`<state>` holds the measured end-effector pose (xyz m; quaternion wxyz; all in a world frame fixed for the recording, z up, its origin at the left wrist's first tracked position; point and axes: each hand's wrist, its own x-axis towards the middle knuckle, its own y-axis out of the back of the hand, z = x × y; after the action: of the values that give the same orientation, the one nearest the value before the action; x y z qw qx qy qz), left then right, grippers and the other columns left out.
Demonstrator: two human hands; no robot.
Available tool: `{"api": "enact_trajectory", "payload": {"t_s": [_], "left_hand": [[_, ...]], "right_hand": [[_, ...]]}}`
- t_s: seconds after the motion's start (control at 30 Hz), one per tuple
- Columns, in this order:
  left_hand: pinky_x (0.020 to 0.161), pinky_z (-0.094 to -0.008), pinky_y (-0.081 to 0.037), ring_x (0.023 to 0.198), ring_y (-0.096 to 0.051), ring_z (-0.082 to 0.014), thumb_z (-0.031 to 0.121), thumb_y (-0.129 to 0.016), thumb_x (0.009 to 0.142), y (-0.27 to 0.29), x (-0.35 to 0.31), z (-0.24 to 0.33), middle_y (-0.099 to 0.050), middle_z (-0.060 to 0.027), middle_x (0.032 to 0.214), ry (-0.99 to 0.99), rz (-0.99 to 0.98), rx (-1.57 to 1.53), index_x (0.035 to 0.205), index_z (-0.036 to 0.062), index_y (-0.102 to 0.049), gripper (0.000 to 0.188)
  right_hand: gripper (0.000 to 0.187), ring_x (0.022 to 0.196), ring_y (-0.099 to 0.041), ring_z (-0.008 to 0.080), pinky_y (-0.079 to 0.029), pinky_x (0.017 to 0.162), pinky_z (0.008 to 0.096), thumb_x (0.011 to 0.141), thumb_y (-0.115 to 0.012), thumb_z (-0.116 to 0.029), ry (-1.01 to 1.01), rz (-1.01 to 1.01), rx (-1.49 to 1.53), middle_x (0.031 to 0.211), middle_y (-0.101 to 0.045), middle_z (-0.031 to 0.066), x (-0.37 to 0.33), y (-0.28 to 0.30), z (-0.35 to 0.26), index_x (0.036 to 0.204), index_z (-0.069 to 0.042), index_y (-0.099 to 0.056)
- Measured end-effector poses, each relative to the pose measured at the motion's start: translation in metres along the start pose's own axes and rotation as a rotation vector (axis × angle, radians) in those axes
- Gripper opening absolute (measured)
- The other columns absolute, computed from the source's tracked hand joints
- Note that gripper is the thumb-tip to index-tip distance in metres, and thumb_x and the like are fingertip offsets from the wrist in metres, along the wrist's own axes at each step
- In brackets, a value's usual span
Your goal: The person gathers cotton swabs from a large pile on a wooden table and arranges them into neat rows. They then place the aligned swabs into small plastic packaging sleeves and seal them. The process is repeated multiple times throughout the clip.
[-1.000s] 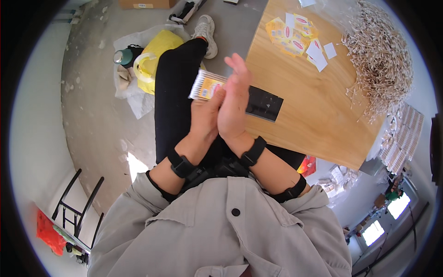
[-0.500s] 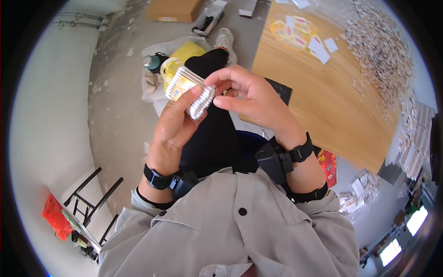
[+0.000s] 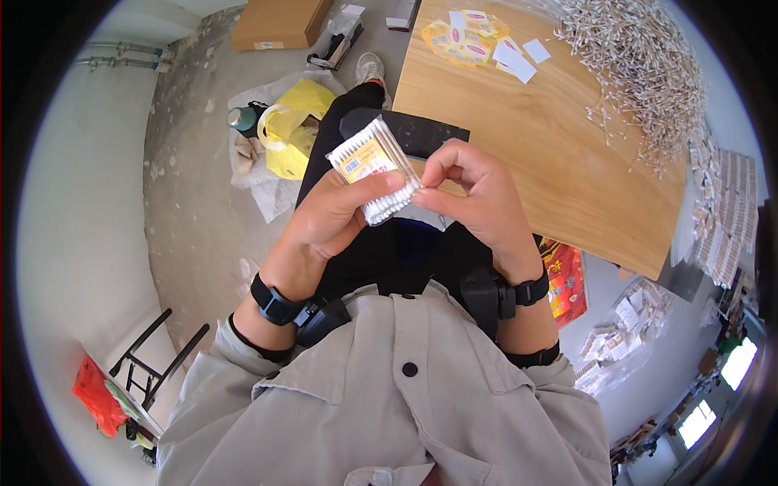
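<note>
My left hand (image 3: 328, 215) is closed around a flat pack of cotton swabs (image 3: 364, 154), its thumb lying across the front. The pack has a yellow label panel, wooden sticks and white cotton tips at both ends, and is held tilted above my lap. At its right edge, near the lower tips, the thumb and forefinger of my right hand (image 3: 478, 194) pinch together against the pack. What exactly sits between those fingertips is too small to make out; the other right fingers are curled in.
To the right, a wooden table (image 3: 559, 186) carries a heap of loose cotton swabs (image 3: 640, 73), yellow label sheets (image 3: 466, 40) and white cards (image 3: 515, 61). Wrapped packs (image 3: 721, 211) stack beyond it. On the floor are a yellow bag (image 3: 292, 146), a bottle (image 3: 241, 119) and a cardboard box (image 3: 279, 23).
Both hands and the pack have shifted right in view, with the pack turned more upright. My right thumb and forefinger, earlier apart, have come together at the pack's edge.
</note>
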<state>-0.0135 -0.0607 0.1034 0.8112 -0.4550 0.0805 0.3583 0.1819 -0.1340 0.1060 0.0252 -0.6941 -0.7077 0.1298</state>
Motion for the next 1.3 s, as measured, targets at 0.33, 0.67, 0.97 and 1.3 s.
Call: {"api": "enact_trajectory", "payload": {"t_s": [0.33,0.67,0.97,1.3], "left_hand": [[0.089,-0.0317,-0.053,0.099,-0.066,-0.0170,0.013,-0.068,0.091,-0.005,0.012,-0.008,-0.069,-0.0079,0.110,0.029,-0.049,-0.105,0.116,0.0027,-0.063,0.027],[0.084,-0.0283,-0.054,0.096,-0.067,-0.0136,0.016,-0.069,0.092,-0.007,0.019,-0.006,-0.069,-0.0053,0.105,0.087,0.023,-0.250,0.113,0.0053,-0.063,0.024],[0.082,-0.0281,-0.054,0.095,-0.067,-0.0140,0.012,-0.069,0.091,-0.002,0.022,-0.008,-0.069,-0.0047,0.104,0.000,0.088,-0.206,0.112,0.0051,-0.063,0.022],[0.075,-0.0276,-0.052,0.089,-0.067,-0.0120,0.018,-0.068,0.092,-0.003,0.025,-0.013,-0.069,-0.0020,0.100,0.028,0.187,-0.210,0.111,0.0086,-0.062,0.022]], "right_hand": [[0.016,0.079,-0.057,0.0071,-0.048,0.077,0.0234,0.081,-0.074,0.000,0.165,0.125,-0.076,0.086,-0.059,-0.0004,-0.007,0.001,0.009,0.089,-0.003,-0.061],[0.016,0.083,-0.057,0.0069,-0.047,0.079,0.0235,0.082,-0.073,-0.001,0.071,0.171,0.346,0.087,-0.059,-0.0019,0.004,-0.003,0.019,0.092,-0.004,-0.061],[0.015,0.082,-0.057,0.0071,-0.047,0.077,0.0234,0.082,-0.074,-0.004,0.007,0.190,-0.055,0.087,-0.061,-0.0017,0.013,-0.002,0.002,0.090,-0.004,-0.061],[0.015,0.077,-0.057,0.0086,-0.047,0.072,0.0240,0.082,-0.071,-0.003,0.188,0.234,-0.448,0.083,-0.060,-0.0008,0.016,-0.007,0.008,0.094,-0.004,-0.062]]}}
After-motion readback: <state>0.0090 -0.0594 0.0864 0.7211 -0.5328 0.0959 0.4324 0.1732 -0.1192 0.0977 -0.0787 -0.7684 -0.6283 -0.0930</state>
